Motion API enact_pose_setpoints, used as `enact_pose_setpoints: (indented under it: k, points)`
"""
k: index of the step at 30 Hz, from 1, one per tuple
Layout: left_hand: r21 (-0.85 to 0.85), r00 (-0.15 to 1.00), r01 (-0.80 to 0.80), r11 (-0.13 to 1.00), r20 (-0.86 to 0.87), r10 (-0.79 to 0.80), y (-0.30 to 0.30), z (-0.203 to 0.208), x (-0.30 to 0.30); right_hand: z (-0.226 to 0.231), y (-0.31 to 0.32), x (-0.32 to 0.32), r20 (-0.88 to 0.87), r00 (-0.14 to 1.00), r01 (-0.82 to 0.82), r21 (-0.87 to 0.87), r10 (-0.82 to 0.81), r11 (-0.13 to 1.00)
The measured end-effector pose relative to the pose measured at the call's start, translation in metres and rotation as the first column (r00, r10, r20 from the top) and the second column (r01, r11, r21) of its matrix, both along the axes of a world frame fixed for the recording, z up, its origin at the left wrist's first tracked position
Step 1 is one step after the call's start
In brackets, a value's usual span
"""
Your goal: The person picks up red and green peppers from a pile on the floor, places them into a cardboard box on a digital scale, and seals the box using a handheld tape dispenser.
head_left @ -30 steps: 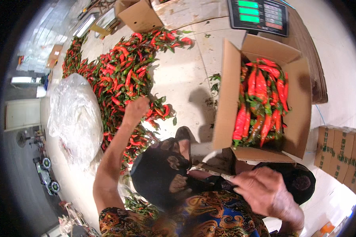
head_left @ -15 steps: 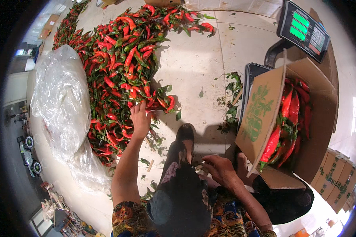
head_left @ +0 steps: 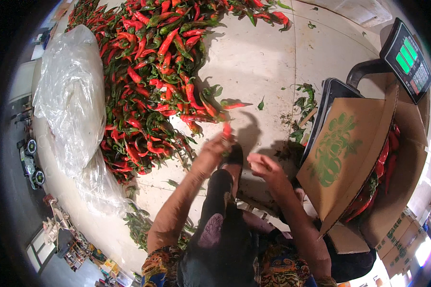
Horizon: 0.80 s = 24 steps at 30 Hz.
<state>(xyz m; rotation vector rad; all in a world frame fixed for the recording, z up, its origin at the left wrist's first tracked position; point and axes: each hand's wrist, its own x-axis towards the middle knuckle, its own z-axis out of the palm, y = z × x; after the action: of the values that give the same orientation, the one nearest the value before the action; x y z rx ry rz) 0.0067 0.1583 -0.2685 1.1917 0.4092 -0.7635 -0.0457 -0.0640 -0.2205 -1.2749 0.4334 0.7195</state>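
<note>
I have 1 view up on my end, the head camera, looking down at the floor [head_left: 258, 52] between the person's knees and a heap [head_left: 148, 91] of red and green peppers. The left hand [head_left: 212, 155] is clamped on a red pepper [head_left: 227, 129], which sticks out past the fingers just off the near right edge of the heap. Motion blurs it for me, so I can't make out the exact grip. The right hand [head_left: 267, 168] hovers just beside, well left of the box [head_left: 344, 143], its fingers curled in; I cannot tell whether fingertips and thumb meet, and I see nothing in it.

1 loose pepper [head_left: 235, 104] lies on the floor just off the heap's right edge. A clear plastic sheet [head_left: 71, 105] runs along the heap's left edge. On the right, the box, open, with a green picture on its flap, has red peppers inside. Past its far left corner I see the dark rim of a scale [head_left: 320, 106], whose display [head_left: 407, 58] shows 3 lit green bars. Leaves [head_left: 305, 101] lie scattered on the floor along the scale's left edge.
</note>
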Motion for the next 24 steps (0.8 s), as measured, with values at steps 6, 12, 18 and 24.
enact_pose_setpoints:
  k: [6, 12, 18, 24]
  points:
    - [0.217, 0.829, 0.463, 0.859, 0.235, -0.507, -0.036, 0.018, 0.008, -0.047, 0.015, 0.010, -0.286, 0.836, 0.513, 0.106, -0.469, 0.852]
    - [0.839, 0.473, -0.373, 0.396, 0.539, -0.697, -0.033, -0.031, 0.089, -0.050, 0.009, 0.014, -0.422, 0.716, 0.664, 0.165, -0.556, 0.730]
    - [0.890, 0.574, -0.204, 0.408, 0.446, -0.687, -0.043, -0.053, 0.109, -0.051, 0.014, 0.026, -0.480, 0.722, 0.674, 0.325, -0.499, 0.663]
    - [0.763, 0.514, 0.198, 0.616, 0.454, -0.728, -0.076, 0.003, 0.034, -0.046, 0.024, 0.046, -0.360, 0.748, 0.657, 0.285, -0.557, 0.698]
